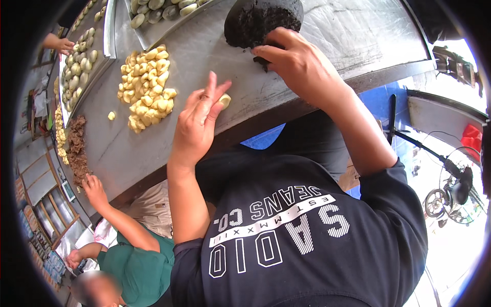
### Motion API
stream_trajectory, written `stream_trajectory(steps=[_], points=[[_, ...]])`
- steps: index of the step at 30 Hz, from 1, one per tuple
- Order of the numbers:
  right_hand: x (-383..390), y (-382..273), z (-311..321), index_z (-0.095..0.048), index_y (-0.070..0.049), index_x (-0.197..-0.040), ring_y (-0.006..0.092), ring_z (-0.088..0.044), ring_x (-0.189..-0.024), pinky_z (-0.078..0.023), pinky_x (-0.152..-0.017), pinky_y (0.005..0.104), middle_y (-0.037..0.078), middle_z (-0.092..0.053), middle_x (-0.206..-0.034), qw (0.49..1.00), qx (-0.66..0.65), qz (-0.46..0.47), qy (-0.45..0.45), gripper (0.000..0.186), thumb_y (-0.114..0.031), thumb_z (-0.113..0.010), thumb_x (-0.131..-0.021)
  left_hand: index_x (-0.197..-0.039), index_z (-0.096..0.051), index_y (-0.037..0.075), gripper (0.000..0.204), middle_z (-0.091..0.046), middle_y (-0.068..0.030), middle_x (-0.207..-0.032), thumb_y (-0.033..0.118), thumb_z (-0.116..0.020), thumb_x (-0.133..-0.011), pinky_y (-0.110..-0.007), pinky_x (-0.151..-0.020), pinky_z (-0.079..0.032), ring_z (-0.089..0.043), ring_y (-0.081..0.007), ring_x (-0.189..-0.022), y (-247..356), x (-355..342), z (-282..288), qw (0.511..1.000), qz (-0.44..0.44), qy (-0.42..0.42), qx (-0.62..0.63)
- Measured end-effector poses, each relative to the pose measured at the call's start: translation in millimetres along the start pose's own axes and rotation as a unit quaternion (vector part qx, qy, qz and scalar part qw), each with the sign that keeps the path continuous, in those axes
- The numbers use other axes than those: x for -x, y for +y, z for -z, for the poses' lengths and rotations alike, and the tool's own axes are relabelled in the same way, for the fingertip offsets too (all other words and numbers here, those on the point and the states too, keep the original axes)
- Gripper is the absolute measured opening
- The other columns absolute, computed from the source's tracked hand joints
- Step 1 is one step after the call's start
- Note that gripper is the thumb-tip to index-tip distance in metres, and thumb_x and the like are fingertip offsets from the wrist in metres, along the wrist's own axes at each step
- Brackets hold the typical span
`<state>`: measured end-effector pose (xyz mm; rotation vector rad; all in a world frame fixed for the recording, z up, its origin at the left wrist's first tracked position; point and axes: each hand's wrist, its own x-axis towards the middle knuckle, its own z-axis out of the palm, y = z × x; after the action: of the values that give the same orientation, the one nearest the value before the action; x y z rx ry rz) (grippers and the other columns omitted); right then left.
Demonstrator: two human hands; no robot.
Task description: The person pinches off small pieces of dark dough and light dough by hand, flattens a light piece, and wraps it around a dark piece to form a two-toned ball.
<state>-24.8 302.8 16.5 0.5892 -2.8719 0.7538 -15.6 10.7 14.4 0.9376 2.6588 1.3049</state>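
Your L hand (197,120): closed on 1 yellow dough pc (225,101), over table (204,59) nr edge. Your R hand (302,61): fingers at dark mass (261,20) — pinched or apart, can't tell. Dough pile (147,89), L of mass — prob. set for your L hand's easy reach.

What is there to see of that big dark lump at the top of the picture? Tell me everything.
The dark lump is a large, rounded, near-black mass that looks like dense, moist paste, though its exact material is unclear. Its left side is smooth; the part near the fingers is rough and crumbly. It rests on the metal table, its far side cut off by the picture's edge. The person's right hand is at its near edge, fingers seemingly touching it.
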Motion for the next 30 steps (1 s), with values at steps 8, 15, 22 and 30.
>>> stream_trajectory(steps=[8,15,22,30], points=[[12,-2,-15,-0.086,-0.012,-0.116,0.0293,-0.068,-0.116,-0.062,-0.097,0.0390,0.010,-0.070,-0.119,0.992,0.011,0.092,0.082,0.031,-0.010,-0.075,-0.086,-0.141,-0.079,0.003,0.047,-0.088,-0.0062,-0.115,0.005,-0.088,-0.095,-0.034,-0.095,-0.060,-0.071,-0.0135,-0.115,-27,32,-3,0.962,0.176,0.037,0.206],[21,-38,-38,-0.077,-0.008,-0.102,0.0315,-0.071,-0.111,-0.065,-0.091,0.0405,0.010,-0.070,-0.114,0.990,0.036,0.036,0.130,0.014,-0.013,-0.074,-0.090,-0.150,-0.072,0.002,0.049,-0.087,-0.0092,-0.119,0.014,-0.083,-0.103,-0.048,-0.119,-0.052,-0.073,-0.0338,-0.130,0,28,-20,0.979,-0.002,0.085,-0.183],[-12,-13,-31,-0.079,-0.007,-0.115,0.0339,-0.072,-0.118,-0.064,-0.097,0.0432,0.014,-0.074,-0.127,0.995,0.074,0.032,0.065,0.027,-0.003,-0.070,-0.090,-0.145,-0.065,0.001,0.047,-0.054,-0.0252,-0.169,-0.002,-0.081,-0.101,-0.049,-0.120,-0.058,-0.069,-0.0441,-0.140,-12,48,-4,0.998,0.011,0.062,0.029],[30,16,-5,-0.081,-0.008,-0.108,0.0340,-0.071,-0.115,-0.061,-0.104,0.0465,0.010,-0.071,-0.112,0.989,0.017,0.019,0.147,0.019,-0.009,-0.071,-0.092,-0.110,-0.073,0.001,0.018,-0.068,-0.0131,-0.135,0.013,-0.082,-0.102,-0.042,-0.092,-0.059,-0.072,-0.0297,-0.103,-13,17,21,0.990,-0.005,-0.070,-0.122]])
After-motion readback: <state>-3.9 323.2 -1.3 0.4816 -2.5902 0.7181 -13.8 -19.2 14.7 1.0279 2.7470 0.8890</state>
